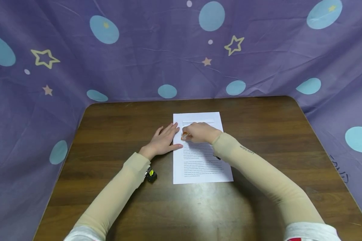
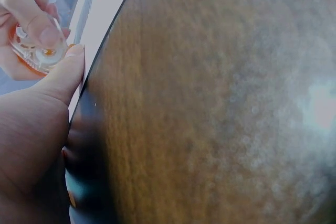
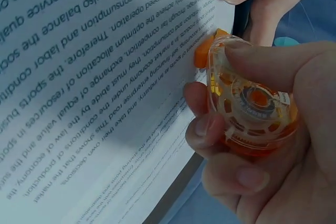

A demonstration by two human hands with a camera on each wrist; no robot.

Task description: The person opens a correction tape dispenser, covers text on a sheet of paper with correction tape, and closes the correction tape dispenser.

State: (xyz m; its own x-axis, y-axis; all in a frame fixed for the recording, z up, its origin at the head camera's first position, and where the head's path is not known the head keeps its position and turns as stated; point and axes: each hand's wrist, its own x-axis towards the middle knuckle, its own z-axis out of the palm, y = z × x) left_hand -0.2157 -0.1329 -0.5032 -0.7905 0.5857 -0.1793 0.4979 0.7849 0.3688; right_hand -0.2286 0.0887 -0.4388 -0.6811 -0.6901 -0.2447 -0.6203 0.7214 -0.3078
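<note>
Near the middle of the head view, the person's right hand [image 1: 202,132] is gripping a small tape dispenser [image 3: 254,103], its thumb pressing on one side and its fingers curling round the other. The dispenser is sitting right of centre in the right wrist view, showing a clear, rounded shell with orange beneath, a grey lettered ring circling an orange hub, and an orange tip pointing to the upper left. That tip is hovering over or meeting the page; I'm not able to tell which.

The left hand [image 1: 163,139] is lying flat left of centre in the head view, grasping nothing, its fingers spreading and its thumb resting on the left margin of the printed sheet [image 1: 178,169]. Dark lines of type are filling the page, and the right forearm is crossing above its right edge.

The sheet's bottom edge is lying well short of the lower frame, with shiny wood showing below it. Brown table [image 1: 268,124] is stretching out on both sides, its far corners rounding off at upper left and upper right. Behind the far edge, a purple curtain [image 1: 169,57] is hanging, bounding the reach forward.
</note>
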